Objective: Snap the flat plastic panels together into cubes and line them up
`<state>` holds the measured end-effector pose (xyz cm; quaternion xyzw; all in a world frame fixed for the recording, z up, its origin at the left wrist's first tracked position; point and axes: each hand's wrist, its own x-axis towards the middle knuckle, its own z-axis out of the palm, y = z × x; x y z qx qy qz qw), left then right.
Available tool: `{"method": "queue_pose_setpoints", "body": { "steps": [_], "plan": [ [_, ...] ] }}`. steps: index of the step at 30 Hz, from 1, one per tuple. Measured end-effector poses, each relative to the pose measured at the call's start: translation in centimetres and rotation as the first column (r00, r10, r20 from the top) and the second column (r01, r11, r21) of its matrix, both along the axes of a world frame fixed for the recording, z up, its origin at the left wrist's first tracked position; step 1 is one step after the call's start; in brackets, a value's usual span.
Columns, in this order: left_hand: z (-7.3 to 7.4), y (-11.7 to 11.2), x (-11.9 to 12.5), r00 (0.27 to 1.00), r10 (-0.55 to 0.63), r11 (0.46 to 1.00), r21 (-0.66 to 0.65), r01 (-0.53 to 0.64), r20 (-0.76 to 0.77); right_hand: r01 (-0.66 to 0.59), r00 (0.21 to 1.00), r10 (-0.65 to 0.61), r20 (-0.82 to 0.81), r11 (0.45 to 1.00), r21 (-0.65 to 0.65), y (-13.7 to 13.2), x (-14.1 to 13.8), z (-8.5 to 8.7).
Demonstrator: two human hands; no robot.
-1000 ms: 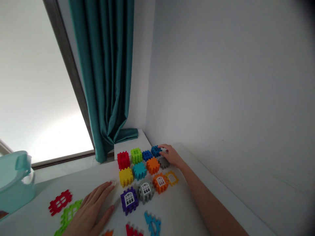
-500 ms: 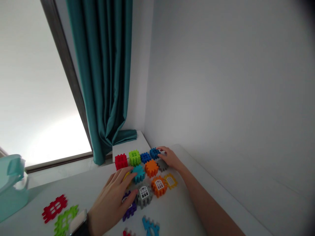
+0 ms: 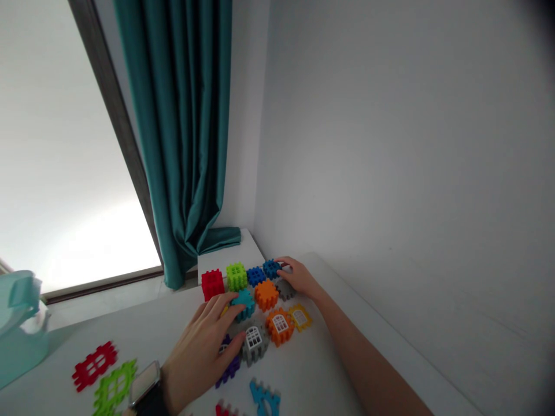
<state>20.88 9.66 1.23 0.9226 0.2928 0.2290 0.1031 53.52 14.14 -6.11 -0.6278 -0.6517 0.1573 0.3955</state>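
My left hand (image 3: 203, 352) is spread over the near left side of a group of colourful toothed plastic blocks. Its fingertips reach the cyan block (image 3: 243, 304), and the thumb rests by the grey block with a white window (image 3: 254, 343). A purple block (image 3: 229, 370) and a mostly hidden yellow block lie under this hand. At the back right, my right hand (image 3: 298, 277) has thumb and finger on the right edge of the dark blue block (image 3: 271, 268). A plain grey block (image 3: 285, 290) sits partly beneath it. Between the hands stands an orange block (image 3: 266, 294).
Red (image 3: 213, 284), lime (image 3: 236, 277) and blue (image 3: 255, 277) blocks form the back row. An orange window block (image 3: 280, 326) adjoins a yellow panel (image 3: 300, 317). Loose red (image 3: 95, 365) and green (image 3: 115, 388) panels lie left. A teal bin (image 3: 21, 346) and a wall (image 3: 390, 173) flank the table.
The view has shifted very slightly. My left wrist has turned a little, showing more of the watch. Both hands stay at the same blocks, which keep their arrangement.
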Motion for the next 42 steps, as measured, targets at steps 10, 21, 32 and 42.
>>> {"method": "queue_pose_setpoints", "body": {
  "steps": [10,21,32,42],
  "plan": [
    [-0.1,0.0,-0.1,1.000,-0.016,1.000,-0.008,0.016,-0.005,0.002,1.000,-0.002,-0.001,1.000,0.009,-0.2,0.1,-0.1],
    [-0.7,0.3,-0.2,1.000,-0.019,1.000,0.000,0.019,0.001,-0.010,0.999,0.009,0.032,0.999,0.049,-0.1,0.1,0.0],
    [0.5,0.4,-0.8,0.998,-0.030,1.000,0.005,0.030,-0.052,-0.038,0.986,0.016,0.168,0.991,0.128,-0.8,-3.0,2.8],
    [2.9,-0.8,-3.4,0.993,0.029,0.999,-0.023,-0.032,-0.115,-0.207,0.953,0.159,0.258,0.963,0.172,-4.0,-10.2,6.9]
  ]
}}
